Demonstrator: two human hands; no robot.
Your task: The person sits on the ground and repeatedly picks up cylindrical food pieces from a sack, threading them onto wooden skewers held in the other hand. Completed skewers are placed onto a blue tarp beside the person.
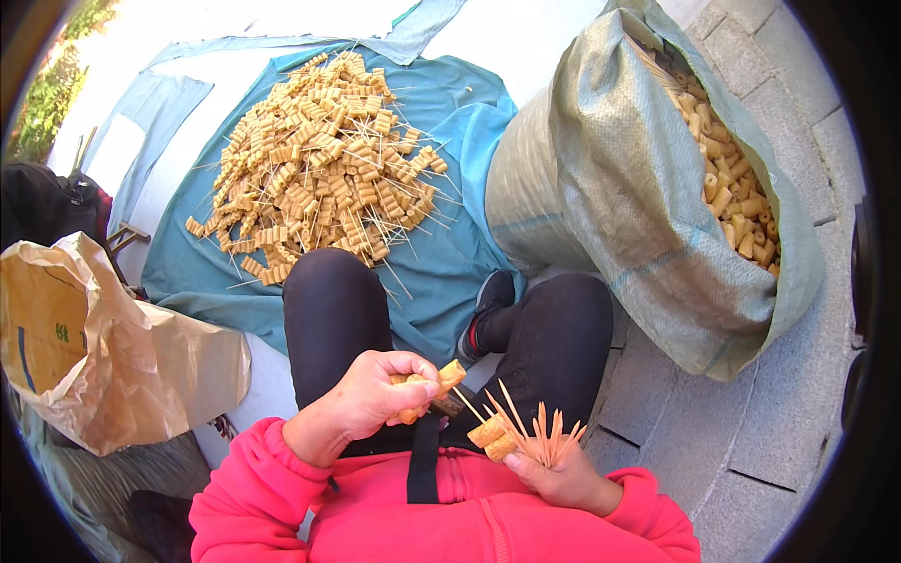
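In my left hand [383,394] are several short tan food rolls [452,374], pinched between thumb and fingers over my lap. My right hand [556,475] grips a fanned bundle of pointed wooden skewers [549,433]. Two more rolls [491,438] sit at the front of that hand, on a thin skewer [469,405] whose tip points up towards the left hand's rolls. Whether the tip touches those rolls is hard to tell. Beyond my knees, a large heap of skewered rolls [324,155] lies on a blue-green cloth [190,253], many bare stick ends poking out.
To the right stands a big woven sack [619,176] with its mouth open, full of loose rolls [735,190]. A brown paper-like bag [176,352] stands open at the left, a black bag [49,204] behind it. Grey paving blocks [676,422] cover the ground on the right.
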